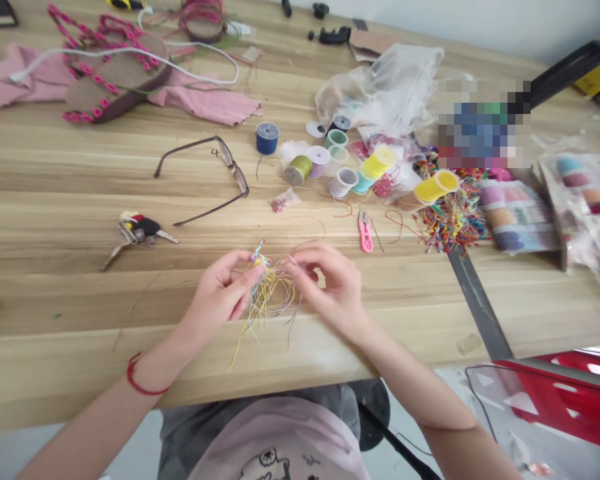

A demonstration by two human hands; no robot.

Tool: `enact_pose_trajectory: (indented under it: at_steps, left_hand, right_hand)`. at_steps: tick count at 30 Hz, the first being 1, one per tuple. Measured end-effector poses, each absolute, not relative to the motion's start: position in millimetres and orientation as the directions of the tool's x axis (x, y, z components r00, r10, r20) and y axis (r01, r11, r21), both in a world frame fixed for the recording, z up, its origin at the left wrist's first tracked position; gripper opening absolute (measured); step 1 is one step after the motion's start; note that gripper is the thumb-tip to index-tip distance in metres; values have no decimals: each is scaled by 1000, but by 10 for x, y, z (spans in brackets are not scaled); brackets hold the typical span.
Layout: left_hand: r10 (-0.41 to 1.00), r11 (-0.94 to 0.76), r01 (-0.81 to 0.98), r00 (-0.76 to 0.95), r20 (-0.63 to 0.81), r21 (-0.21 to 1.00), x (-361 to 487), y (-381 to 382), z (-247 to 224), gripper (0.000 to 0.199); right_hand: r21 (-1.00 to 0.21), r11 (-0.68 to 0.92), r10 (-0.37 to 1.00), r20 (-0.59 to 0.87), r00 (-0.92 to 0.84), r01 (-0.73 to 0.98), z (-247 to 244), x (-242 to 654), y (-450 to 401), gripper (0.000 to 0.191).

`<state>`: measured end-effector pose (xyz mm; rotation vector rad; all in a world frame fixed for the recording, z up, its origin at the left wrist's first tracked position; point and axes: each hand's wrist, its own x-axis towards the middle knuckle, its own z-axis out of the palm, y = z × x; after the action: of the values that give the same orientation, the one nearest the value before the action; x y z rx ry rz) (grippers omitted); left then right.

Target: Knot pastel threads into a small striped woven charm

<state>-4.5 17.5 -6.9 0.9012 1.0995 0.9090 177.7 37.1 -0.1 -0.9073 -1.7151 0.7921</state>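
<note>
Between thumb and fingers my left hand (229, 283) pinches a small woven piece of coloured cord (261, 260), in yellow, purple and light blue. Loose yellow, grey and pale blue threads (273, 293) hang from it in a tangle over the wooden table (190, 373). To its right, my right hand (327, 277) is closed in a pinch at the ends of some thin threads; which strand it grips is too fine to make out. Beyond my right hand lie pink-handled thread snips (365, 232).
Several thread spools, among them a blue spool (267, 139), stand farther back. A pile of multicoloured cords (453, 220) lies right. Eyeglasses (225, 163) and keys (143, 230) rest at left. Behind are a plastic bag (380, 87) and a flower-trimmed sandal (115, 80).
</note>
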Motion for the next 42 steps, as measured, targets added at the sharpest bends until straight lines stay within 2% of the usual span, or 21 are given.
enact_pose_trajectory:
  at_steps: [3, 5, 8, 11, 13, 14, 16, 18, 20, 26, 31, 42]
  left_hand:
    - [927, 358, -129, 168, -335, 925, -44, 190, -86, 20]
    - [929, 356, -122, 157, -336, 926, -40, 200, -94, 20]
    - [928, 353, -86, 157, -337, 932, -30, 205, -92, 21]
    - [934, 334, -40, 144, -326, 942, -13, 195, -79, 24]
    - [944, 310, -25, 125, -304, 950, 1, 182, -71, 25]
    - [950, 294, -23, 115, -289, 956, 7, 176, -69, 25]
    - [961, 261, -23, 100, -258, 965, 15, 165, -67, 25]
    - [970, 230, -23, 87, -227, 973, 14, 157, -69, 25]
    - [978, 197, -21, 72, -195, 980, 10, 150, -74, 23]
    - [990, 131, -19, 59, -130, 991, 16, 116, -74, 18]
    - [991, 116, -3, 64, -115, 993, 38, 88, -79, 16]
    - [996, 73, 20, 56, -74, 997, 41, 62, -86, 18]
  right_hand:
    - [-902, 431, 902, 430, -24, 23, 103, 1874, 458, 10]
    - [-891, 429, 903, 421, 83, -150, 189, 1979, 528, 9]
    - [-851, 396, 918, 374, 131, -345, 311, 2148, 622, 9]
    - [-839, 341, 937, 338, 85, -424, 357, 2222, 649, 28]
    - [-869, 258, 952, 303, -42, -422, 321, 2170, 612, 37]
    - [-897, 187, 957, 258, -130, -402, 284, 2114, 580, 35]
    - [-940, -55, 948, 56, -312, -336, 182, 1965, 500, 17]
    - [-923, -230, 919, -101, -380, -309, 66, 1810, 420, 8]
    - [-899, -318, 895, -179, -409, -302, -39, 1693, 361, 9]
    - [-876, -385, 882, -256, -396, -291, -174, 1610, 313, 9]
    - [-852, -435, 865, -306, -397, -291, -196, 1602, 316, 17]
    - [-812, -515, 805, -347, -482, -275, -189, 1601, 333, 19]
